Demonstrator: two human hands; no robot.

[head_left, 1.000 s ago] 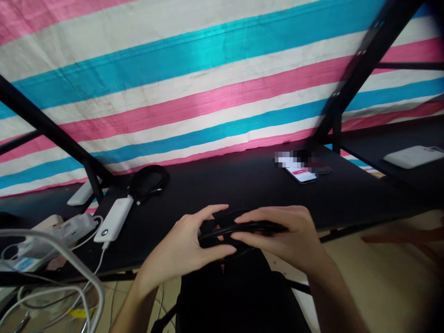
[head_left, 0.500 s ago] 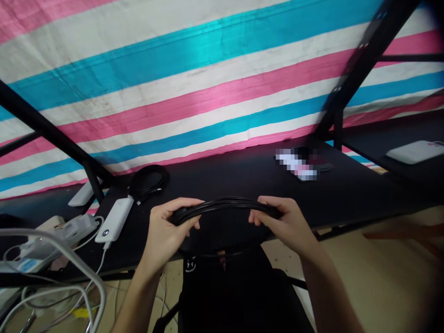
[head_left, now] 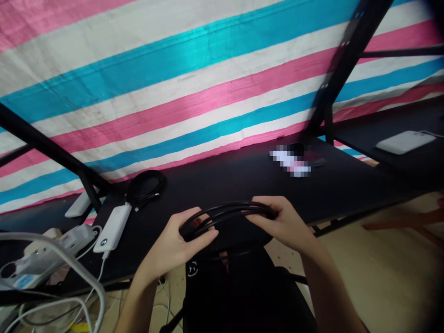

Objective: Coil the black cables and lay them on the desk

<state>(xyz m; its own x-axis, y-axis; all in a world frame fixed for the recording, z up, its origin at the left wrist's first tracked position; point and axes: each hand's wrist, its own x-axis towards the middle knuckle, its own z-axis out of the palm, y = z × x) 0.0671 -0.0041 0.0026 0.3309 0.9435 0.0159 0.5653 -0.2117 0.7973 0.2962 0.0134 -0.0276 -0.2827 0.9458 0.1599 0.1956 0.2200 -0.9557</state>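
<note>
A coiled black cable is held up between my two hands, in front of the table edge. My left hand wraps loosely round the coil's left side, thumb along the near side and fingers behind. At the right end my right hand pinches the strands between thumb and fingers. The upper strands fan slightly apart between the hands. The coil's lower part hangs above my dark clothing and is hard to make out against it.
On the black table lie another coiled black cable, a white power bank and a blurred-out phone-like item. White power strips and loose cords crowd the left. A white device lies on the right-hand table.
My left hand has loosened and shifted slightly right, its thumb now extended away from the strands. The strands have spread apart. My right hand keeps its pinch. The view has shifted slightly.
</note>
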